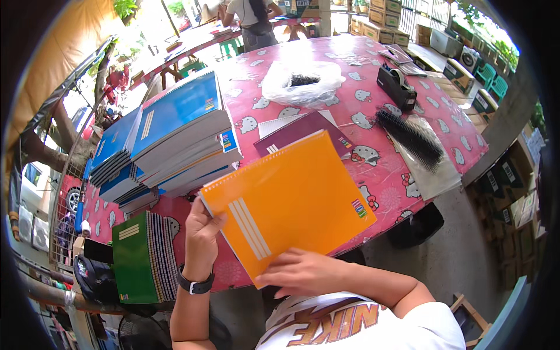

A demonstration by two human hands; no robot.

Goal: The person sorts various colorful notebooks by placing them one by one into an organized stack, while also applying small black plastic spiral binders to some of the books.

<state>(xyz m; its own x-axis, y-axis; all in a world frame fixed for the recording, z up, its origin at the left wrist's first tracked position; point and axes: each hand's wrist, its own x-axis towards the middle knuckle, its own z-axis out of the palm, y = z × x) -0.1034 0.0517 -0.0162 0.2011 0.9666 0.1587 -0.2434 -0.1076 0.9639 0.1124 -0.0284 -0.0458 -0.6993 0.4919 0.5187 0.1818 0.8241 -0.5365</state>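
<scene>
An orange notebook [297, 201] is held tilted over the near side of the table, its cover facing up and a row of small holes along its far edge. My left hand [204, 233], with a dark watch at the wrist, pinches its left side with the thumb on the cover. Across the lower edge of the cover lies my right hand [306, 271], fingers stretched out and slightly blurred. Just beyond is a purple notebook [303, 135], partly covered by the orange one. Black binding coils [411, 140] rest on a clear plastic sleeve [434, 175] to the right.
Tall stacks of blue notebooks [181, 122] stand at the left of the pink patterned table [233, 274]. Green spiral notebooks [137, 256] lean at the near left corner. Farther back are a white plastic bag [280, 93] and a black tape dispenser [396, 87]. Another person [254, 23] stands behind.
</scene>
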